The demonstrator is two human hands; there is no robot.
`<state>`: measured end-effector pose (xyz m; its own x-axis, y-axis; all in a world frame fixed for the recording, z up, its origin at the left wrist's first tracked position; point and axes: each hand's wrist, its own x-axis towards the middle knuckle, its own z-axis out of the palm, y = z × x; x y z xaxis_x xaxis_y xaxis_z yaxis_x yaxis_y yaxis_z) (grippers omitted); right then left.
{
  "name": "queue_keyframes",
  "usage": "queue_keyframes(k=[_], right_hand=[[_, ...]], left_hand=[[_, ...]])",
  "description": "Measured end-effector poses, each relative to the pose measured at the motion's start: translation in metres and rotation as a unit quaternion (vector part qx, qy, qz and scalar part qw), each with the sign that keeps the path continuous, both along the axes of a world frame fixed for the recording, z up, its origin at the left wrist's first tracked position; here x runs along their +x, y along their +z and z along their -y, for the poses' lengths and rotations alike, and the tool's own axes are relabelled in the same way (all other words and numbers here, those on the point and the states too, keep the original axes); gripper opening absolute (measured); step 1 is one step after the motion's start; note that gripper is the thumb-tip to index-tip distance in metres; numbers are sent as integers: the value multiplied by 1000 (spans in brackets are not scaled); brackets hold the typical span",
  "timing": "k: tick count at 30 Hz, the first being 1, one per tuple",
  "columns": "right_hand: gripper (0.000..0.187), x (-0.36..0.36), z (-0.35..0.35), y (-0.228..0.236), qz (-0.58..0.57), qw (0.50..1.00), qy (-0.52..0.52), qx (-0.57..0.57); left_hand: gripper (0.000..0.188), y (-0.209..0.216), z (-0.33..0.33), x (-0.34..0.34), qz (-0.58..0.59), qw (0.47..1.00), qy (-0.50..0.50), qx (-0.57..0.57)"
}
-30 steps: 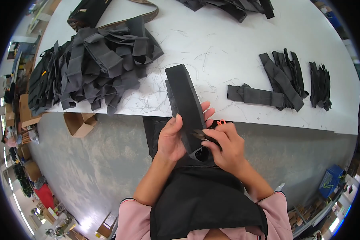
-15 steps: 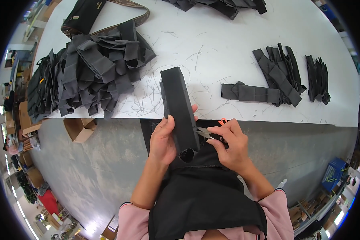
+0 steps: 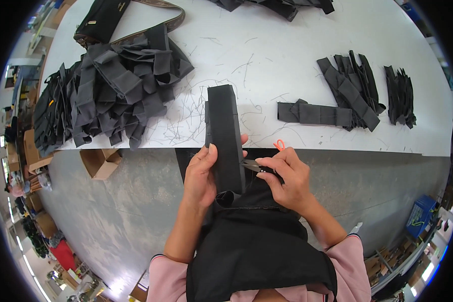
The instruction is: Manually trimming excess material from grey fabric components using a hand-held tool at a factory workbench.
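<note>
My left hand (image 3: 202, 173) is closed around a long black sewn fabric strip (image 3: 224, 131), held up just off the table's front edge. The strip stands nearly upright in view, and a loop of it curls at the lower end. In my right hand (image 3: 290, 178) is a small pair of thread snips (image 3: 256, 165) with dark grips and an orange ring showing beyond the fingers. Their blade tips touch or nearly touch the strip's right edge; whether they grip a thread there is too small to tell.
A large heap of dark fabric strips (image 3: 116, 90) covers the left of the white table (image 3: 267, 60). More strips (image 3: 314, 115) and a narrow bundle (image 3: 400, 95) lie at the right. Behind the heap is a black bag (image 3: 101, 21). Loose threads litter the tabletop; a cardboard box (image 3: 100, 163) stands beneath.
The strip has turned slightly more upright, its lower end shifting left. My right hand and the snips have moved a little left along with its edge.
</note>
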<state>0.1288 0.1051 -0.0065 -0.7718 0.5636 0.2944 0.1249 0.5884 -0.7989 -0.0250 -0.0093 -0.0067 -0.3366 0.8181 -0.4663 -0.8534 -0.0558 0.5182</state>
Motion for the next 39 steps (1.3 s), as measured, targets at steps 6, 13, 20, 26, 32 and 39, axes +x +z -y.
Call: queue_keyframes(k=[6,13,20,26,32,39], right_hand=[[28,1,-4,-2,-4,999,34,29],[31,8,-4,8,0,1000,25,-13],[30,2,5,10,-2,1000,18,-10],[26,-10,12,-2,36,981,23,-187],[29,-20,39,-14,-30,993,28,-114],[32,-25,42,-13,-76,994,52,-56]], left_hand=[[43,-4,3,-4,33,999,-25,-1],[37,-3,1,-1,19,999,-18,-37],[39,-9,5,-3,-8,995,33,-98],[45,-25,5,6,174,982,35,71],[47,-36,4,22,253,956,42,142],[48,-33,0,24,243,951,47,185]])
